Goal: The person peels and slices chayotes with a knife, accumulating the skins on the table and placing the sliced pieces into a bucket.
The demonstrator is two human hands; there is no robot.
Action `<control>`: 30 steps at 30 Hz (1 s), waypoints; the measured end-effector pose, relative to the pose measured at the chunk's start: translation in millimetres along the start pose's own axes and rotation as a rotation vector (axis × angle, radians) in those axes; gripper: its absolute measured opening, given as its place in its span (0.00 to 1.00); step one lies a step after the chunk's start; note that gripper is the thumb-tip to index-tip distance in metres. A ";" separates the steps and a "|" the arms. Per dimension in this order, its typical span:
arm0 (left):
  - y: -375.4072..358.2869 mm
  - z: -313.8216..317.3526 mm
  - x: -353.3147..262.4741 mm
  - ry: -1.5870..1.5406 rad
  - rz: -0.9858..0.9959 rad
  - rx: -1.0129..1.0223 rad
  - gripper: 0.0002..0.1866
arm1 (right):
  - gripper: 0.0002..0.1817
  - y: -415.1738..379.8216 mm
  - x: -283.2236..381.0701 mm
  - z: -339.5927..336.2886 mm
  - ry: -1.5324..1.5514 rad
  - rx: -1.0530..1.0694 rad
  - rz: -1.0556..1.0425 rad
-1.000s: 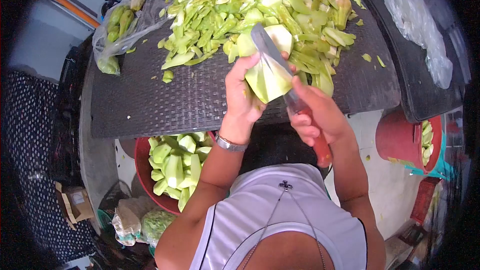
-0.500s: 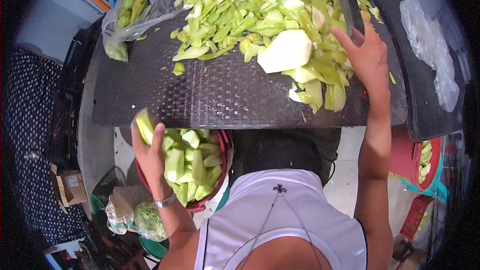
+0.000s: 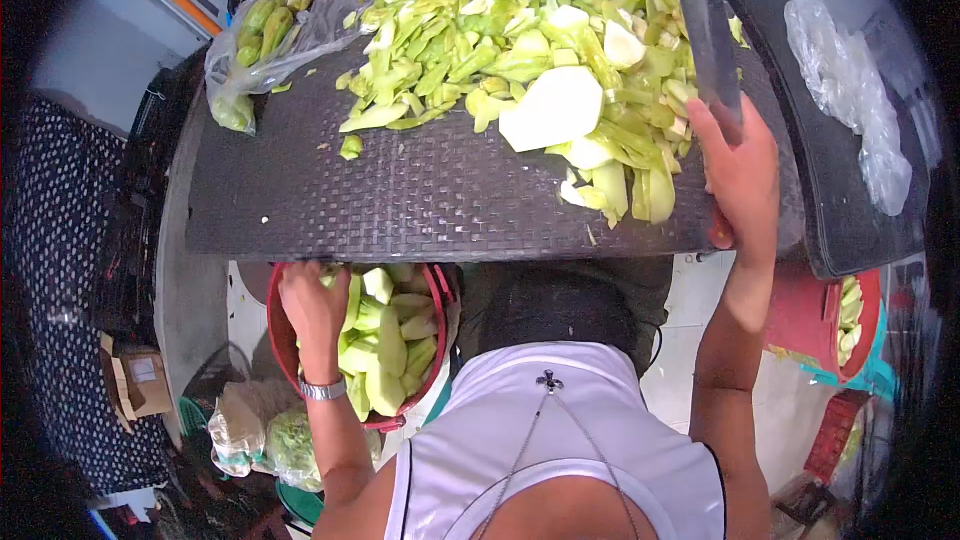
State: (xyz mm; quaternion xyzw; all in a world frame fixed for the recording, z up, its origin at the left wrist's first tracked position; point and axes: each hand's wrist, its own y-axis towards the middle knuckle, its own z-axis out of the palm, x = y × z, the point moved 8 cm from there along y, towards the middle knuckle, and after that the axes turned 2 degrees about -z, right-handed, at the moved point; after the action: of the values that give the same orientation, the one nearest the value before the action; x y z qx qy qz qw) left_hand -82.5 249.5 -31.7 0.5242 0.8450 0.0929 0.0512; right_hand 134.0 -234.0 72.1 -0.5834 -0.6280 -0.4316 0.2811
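My right hand (image 3: pixel 742 175) is wrapped round the handle of a large knife (image 3: pixel 708 35), whose blade points up and away beside the pile. Green peelings and pieces (image 3: pixel 480 45) are heaped on the dark woven table (image 3: pixel 400 195), with a big pale cut piece (image 3: pixel 553 108) at the near side of the heap. Below the table's edge, my left hand (image 3: pixel 314 305) reaches into the red bucket (image 3: pixel 447 290), over long green cut pieces (image 3: pixel 385 355). Its fingertips are partly hidden, and I cannot make out whether they hold anything.
A clear bag with whole green vegetables (image 3: pixel 265 30) lies at the table's far left. Crumpled clear plastic (image 3: pixel 850 90) rests on a dark surface to the right. Another red bucket (image 3: pixel 815 325) stands low at the right, and filled bags (image 3: pixel 290 445) sit at the lower left.
My left hand has gone down into the bucket, and the green piece it held no longer shows. My right hand has moved slightly nearer with the knife.
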 end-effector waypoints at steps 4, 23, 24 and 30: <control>32.8 -61.3 -110.2 -0.459 0.267 0.001 0.12 | 0.22 -17.8 -9.1 -3.3 0.056 0.031 0.031; 158.9 -29.5 -349.2 -0.784 0.871 0.263 0.29 | 0.23 -30.0 2.0 51.3 0.198 0.146 0.116; 160.5 -32.3 -346.4 -0.881 0.851 0.360 0.28 | 0.21 -28.6 -0.1 55.1 0.207 0.164 0.121; 151.1 -77.6 -338.4 -1.028 0.871 1.102 0.38 | 0.17 -16.8 11.7 74.0 0.530 0.208 0.112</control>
State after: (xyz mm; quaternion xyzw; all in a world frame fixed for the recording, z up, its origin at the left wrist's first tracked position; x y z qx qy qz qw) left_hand 186.3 4.0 72.4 0.7279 0.3662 -0.5661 0.1252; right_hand 126.9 -163.1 43.8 -0.4518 -0.5404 -0.4862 0.5172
